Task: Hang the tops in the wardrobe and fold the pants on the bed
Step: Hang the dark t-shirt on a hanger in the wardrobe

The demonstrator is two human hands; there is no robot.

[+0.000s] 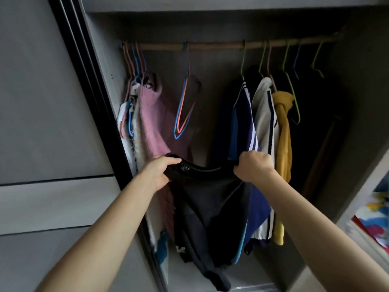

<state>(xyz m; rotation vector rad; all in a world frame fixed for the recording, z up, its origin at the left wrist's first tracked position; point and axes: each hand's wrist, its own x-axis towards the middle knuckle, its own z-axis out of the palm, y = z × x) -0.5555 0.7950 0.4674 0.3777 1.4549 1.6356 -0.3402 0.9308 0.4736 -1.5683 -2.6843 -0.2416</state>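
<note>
Inside the open wardrobe (104,66), front and centre: black top (210,203) held up by both hands, below the rail (210,45), not on a hanger.

- Left hand (162,171): fingers curled round the left end of the neckline, thumb on top of the fabric.
- Right hand (253,165): closed in a fist on the right end of the neckline, knuckles up.
- Neckline sags in a shallow curve between the two hands; thin teal trim along its edge. Body of the top hangs straight down, lower part bunched near the wardrobe floor.
- Directly above the top: pair of empty hangers (183,110), orange and blue, on the rail in the gap between clothes.
- Left of the gap: pink knit (151,127) hung with several other pieces packed against the side wall.
- Right of the gap: navy striped top (242,114), white top (264,114), mustard hoodie (284,127), all hung close together. Right hand sits just in front of the navy one.
- Further right: empty green hanger (294,98), then dark items, too dim to identify.
- Far right edge: colourful fabric (376,218), blurred.
</note>
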